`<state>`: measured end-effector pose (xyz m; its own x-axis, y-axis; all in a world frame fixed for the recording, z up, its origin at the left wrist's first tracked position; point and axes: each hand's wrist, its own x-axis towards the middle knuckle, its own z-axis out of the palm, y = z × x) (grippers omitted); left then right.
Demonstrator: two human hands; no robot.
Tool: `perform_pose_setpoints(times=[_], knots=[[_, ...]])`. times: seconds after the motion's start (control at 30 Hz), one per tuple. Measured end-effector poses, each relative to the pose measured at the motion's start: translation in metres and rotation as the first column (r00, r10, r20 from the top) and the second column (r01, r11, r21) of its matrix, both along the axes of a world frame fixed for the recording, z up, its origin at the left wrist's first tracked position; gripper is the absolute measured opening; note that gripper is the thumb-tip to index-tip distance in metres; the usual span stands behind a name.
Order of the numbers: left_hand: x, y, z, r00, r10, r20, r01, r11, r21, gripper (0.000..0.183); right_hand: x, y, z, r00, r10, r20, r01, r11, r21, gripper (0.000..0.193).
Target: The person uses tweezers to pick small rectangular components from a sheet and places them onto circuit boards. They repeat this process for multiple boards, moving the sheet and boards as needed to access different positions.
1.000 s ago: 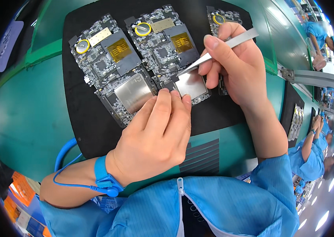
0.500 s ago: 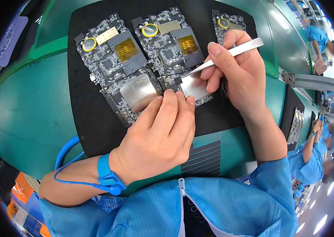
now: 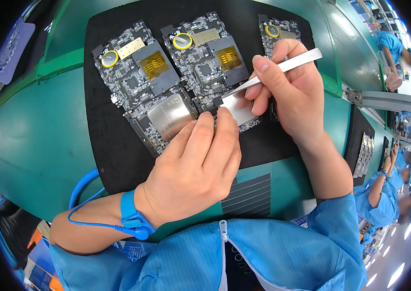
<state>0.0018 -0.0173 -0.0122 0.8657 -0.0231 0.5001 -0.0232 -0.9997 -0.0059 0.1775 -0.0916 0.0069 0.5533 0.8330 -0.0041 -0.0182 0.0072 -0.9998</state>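
Observation:
My right hand [image 3: 295,92] grips silver tweezers [image 3: 288,64] between thumb and fingers. Their tips meet the middle circuit board [image 3: 209,70] beside a small black square piece [image 3: 217,102], at the corner of a shiny metal shield [image 3: 239,109]. Below that corner, the fingertips of my left hand [image 3: 193,162] press on the same board, closed together; the thumb is mostly hidden behind them. Another circuit board [image 3: 132,82] lies just left, with a coin cell [image 3: 109,58], amber tape [image 3: 154,65] and its own metal shield [image 3: 171,116].
A black mat [image 3: 118,167] carries the boards on a green bench [image 3: 30,140]. A third board [image 3: 283,30] is partly behind my right hand. Black strips [image 3: 246,196] lie at the near edge. A blue coiled cord [image 3: 83,186] runs to my wrist strap [image 3: 135,216]. Co-workers [image 3: 385,194] sit at right.
My left index finger has shifted up toward the small black piece, its fingertip now nearer the shield's corner. The tweezers have moved slightly, still held at the same place.

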Motion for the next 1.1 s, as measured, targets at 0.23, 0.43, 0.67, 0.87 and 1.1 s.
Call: perform_pose_setpoints(times=[0.23,0.43,0.67,0.87,1.1], knots=[[0.002,-0.002,-0.004,0.997,0.066,0.026,-0.062,0.987,-0.147,0.027,0.001,-0.001,-0.001,1.0,0.018,0.024,-0.017,1.0,-0.025,0.02],[0.0,-0.003,-0.001,0.997,0.073,-0.02,-0.075,0.961,-0.264,0.03,-0.002,-0.012,-0.017,0.882,-0.02,0.472,-0.071,0.982,0.174,0.021],[-0.005,-0.004,-0.003,0.999,0.034,-0.03,-0.037,0.991,-0.125,0.033,-0.005,-0.018,-0.009,0.753,0.026,0.658,-0.289,0.911,0.294,0.017],[-0.006,-0.005,-0.001,1.0,0.018,-0.025,-0.018,1.0,-0.018,0.036,-0.01,-0.015,-0.02,0.882,-0.007,0.472,-0.207,0.893,0.4,0.015],[-0.008,-0.005,-0.001,0.999,0.022,-0.029,-0.022,1.0,-0.003,0.035,-0.01,-0.018,-0.023,0.755,-0.001,0.655,-0.236,0.932,0.274,0.015]])
